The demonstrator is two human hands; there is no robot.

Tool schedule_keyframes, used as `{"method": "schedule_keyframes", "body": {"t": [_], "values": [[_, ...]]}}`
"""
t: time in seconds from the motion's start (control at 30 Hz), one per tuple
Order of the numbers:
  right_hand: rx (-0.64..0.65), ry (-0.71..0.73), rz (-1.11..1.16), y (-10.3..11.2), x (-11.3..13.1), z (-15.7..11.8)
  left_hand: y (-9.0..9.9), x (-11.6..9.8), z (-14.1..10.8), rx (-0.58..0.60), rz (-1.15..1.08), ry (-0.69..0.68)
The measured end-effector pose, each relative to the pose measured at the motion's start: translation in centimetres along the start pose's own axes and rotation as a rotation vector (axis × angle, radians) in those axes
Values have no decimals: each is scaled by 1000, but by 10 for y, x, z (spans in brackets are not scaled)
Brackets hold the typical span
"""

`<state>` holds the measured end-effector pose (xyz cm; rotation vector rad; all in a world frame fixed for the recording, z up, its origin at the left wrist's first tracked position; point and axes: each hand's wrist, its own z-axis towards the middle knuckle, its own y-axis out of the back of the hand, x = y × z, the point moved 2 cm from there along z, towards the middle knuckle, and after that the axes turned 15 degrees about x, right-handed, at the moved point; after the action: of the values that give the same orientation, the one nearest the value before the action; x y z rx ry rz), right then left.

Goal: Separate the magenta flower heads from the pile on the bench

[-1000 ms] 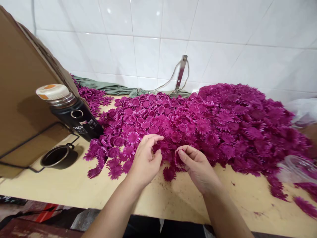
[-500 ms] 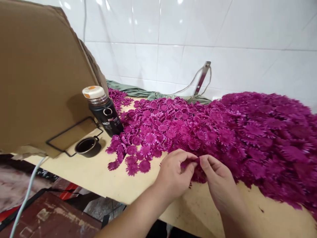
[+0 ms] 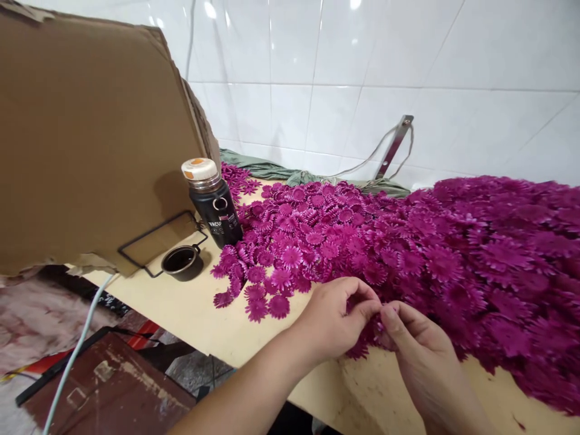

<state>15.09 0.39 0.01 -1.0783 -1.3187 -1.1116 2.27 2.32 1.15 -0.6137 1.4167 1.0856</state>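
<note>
My left hand (image 3: 338, 317) is closed in a pinch, thumb against forefinger, in front of the heap of magenta artificial flowers (image 3: 344, 241). My right hand (image 3: 421, 350) also pinches, its thumb and forefinger meeting the left fingertips. Between them they hold a small magenta artificial flower (image 3: 384, 333), mostly covered by the fingers. A bit of it shows below the right thumb. Both hands are just above the table edge, and the heap spreads behind and to the right of them.
A black vacuum flask (image 3: 215, 208) with a white lid stands left of the heap. Beside it are a small dark cup (image 3: 182, 263) and a wire frame (image 3: 136, 254) against a cardboard sheet (image 3: 99, 139). A metal bracket (image 3: 395, 148) leans at the tiled wall. A brown case (image 3: 109, 386) lies below.
The view has shifted, so the table things sit further right. Less magenta shows inside my left hand's grip, and a piece now shows under my right thumb. Both hands remain pinched together.
</note>
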Motion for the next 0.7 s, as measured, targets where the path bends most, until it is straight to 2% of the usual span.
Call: {"method": "schedule_keyframes", "body": {"t": [0.07,0.17,0.27,0.33,0.37,0.43,0.5,0.53,0.6,0.67,0.7], "values": [[-23,-16,28,1,-1,2,0,-2,0,33,-19,-4],[-14,-21,36,-2,0,2,2,-2,2,-18,12,-9],[132,12,-84,-8,4,-3,14,3,9,-194,95,-1],[242,56,-229,-8,5,-7,30,6,13,-350,144,39],[256,79,-307,-5,5,-8,38,7,15,-387,173,58],[168,119,-452,9,5,-6,53,5,18,-311,284,27],[-4,146,-594,28,3,-1,68,2,21,-183,432,-21],[-83,165,-669,36,3,1,77,2,22,-161,509,-19],[-170,221,-817,48,3,5,100,8,27,-226,664,83],[-168,295,-918,51,2,5,125,21,33,-331,837,315],[-148,330,-942,50,1,4,136,28,36,-351,857,381]]}}
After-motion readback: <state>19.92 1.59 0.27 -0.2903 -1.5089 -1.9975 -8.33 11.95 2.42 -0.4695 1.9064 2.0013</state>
